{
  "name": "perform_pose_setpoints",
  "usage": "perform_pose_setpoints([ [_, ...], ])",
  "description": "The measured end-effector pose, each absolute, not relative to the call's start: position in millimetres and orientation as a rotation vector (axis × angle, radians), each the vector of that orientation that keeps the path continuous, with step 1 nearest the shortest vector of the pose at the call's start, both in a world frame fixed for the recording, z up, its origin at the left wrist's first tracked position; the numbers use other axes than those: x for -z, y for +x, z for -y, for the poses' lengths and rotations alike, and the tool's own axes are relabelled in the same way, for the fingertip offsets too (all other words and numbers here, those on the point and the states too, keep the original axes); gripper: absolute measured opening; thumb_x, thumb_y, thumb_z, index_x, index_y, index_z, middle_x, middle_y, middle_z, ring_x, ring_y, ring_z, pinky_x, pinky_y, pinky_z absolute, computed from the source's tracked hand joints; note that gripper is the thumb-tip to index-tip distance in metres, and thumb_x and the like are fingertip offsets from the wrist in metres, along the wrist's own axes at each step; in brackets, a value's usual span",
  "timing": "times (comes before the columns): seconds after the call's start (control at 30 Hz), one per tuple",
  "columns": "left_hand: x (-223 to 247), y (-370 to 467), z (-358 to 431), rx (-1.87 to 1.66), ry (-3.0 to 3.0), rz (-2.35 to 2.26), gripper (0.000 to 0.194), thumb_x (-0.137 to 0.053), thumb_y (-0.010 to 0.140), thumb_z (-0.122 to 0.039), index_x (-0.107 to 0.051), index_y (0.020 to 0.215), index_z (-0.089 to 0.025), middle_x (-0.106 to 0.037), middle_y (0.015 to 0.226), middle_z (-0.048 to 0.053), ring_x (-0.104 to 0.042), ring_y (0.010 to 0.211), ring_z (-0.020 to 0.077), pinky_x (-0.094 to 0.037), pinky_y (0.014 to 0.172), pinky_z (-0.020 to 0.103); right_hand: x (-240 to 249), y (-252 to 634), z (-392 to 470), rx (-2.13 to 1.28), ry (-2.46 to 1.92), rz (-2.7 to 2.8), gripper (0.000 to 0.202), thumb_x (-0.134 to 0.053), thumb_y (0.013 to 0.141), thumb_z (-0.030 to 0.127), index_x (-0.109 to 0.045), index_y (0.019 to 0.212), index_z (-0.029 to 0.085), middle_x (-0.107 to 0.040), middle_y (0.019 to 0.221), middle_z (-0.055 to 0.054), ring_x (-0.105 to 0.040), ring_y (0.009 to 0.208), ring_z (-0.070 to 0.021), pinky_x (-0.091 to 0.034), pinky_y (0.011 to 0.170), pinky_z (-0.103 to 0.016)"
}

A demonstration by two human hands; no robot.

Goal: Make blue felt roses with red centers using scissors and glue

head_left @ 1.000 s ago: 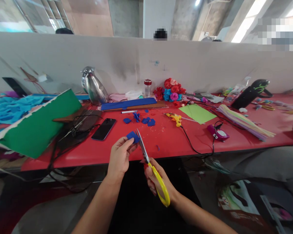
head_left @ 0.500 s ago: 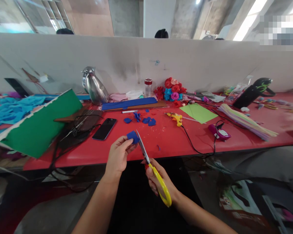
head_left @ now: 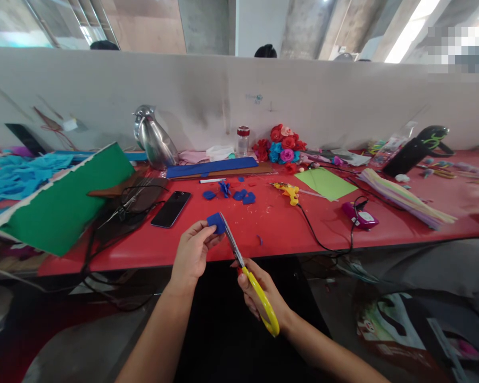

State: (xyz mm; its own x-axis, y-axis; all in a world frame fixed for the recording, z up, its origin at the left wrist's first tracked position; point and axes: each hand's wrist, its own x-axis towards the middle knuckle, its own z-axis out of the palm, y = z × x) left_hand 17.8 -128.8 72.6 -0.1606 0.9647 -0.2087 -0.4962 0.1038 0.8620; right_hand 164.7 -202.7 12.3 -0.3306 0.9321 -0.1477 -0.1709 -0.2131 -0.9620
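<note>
Between the thumb and fingers of my left hand [head_left: 193,247] is a small blue piece of crepe paper [head_left: 216,223], held above the table's front edge. My right hand [head_left: 261,290] is closed round the yellow handle of a pair of scissors [head_left: 259,300]. The scissor blades point up and left, and their tips lie at the right edge of the blue piece. Beyond my hands, several cut blue petals [head_left: 244,197] lie on the red table [head_left: 223,247], with a crumpled blue flower piece [head_left: 224,188] beside them.
A phone [head_left: 171,209] and a green board [head_left: 67,207] lie on the left. A steel jug [head_left: 155,141] stands at the back, near folded blue paper [head_left: 213,167]. Paper roses [head_left: 285,143] are behind a yellow glue gun [head_left: 289,193], whose cord runs right. A light green sheet [head_left: 325,183] lies nearby.
The scissor tips have shifted slightly against the right edge of the blue piece. Both hands keep nearly the same place and grip, while the whole view has tilted slightly.
</note>
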Motion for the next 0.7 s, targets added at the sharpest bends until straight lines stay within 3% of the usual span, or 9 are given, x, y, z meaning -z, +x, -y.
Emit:
perform_pose_setpoints([
  [0.7, -74.0, 17.3, 127.0, -1.402, 0.620, -1.025, 0.028, -0.084, 0.050, -0.026, -0.068, 0.069, -0.014, -0.070, 0.070, 0.002, -0.066, 0.067, 0.0144, -0.054, 0.069, 0.027, -12.3, 163.7, 200.4, -1.616, -1.075, 1.233, 0.044, -0.059, 0.081, 0.058, -0.053, 0.105, 0.021, -0.033, 0.052, 0.011, -0.027, 0.033, -0.0011, -0.021, 0.032, -0.014],
])
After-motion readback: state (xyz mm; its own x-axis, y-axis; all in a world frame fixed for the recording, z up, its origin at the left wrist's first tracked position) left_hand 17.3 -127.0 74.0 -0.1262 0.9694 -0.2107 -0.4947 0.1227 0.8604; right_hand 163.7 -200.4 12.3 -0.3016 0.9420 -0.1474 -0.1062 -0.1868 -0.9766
